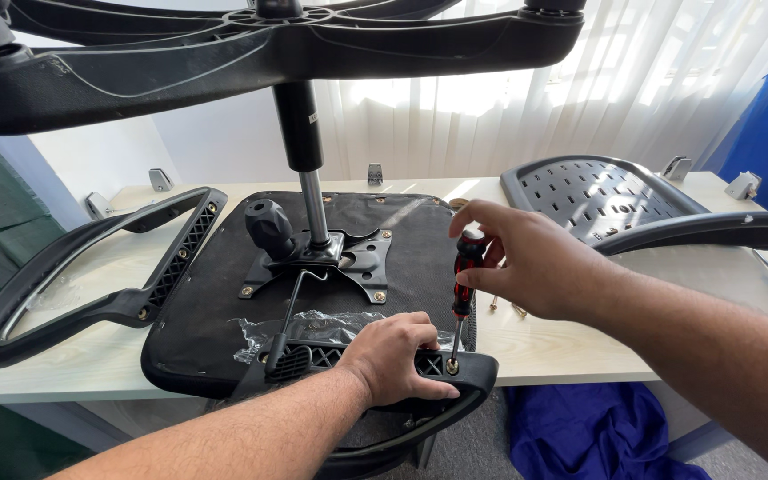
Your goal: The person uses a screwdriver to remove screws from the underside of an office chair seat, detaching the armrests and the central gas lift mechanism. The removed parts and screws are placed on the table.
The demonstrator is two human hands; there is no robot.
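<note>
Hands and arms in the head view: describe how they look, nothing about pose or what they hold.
Both are bare: the left hand and right hand wear no gloves, rings or watch. No sleeves show on either forearm up to the picture's edge. Both forearms are hairy.
</note>
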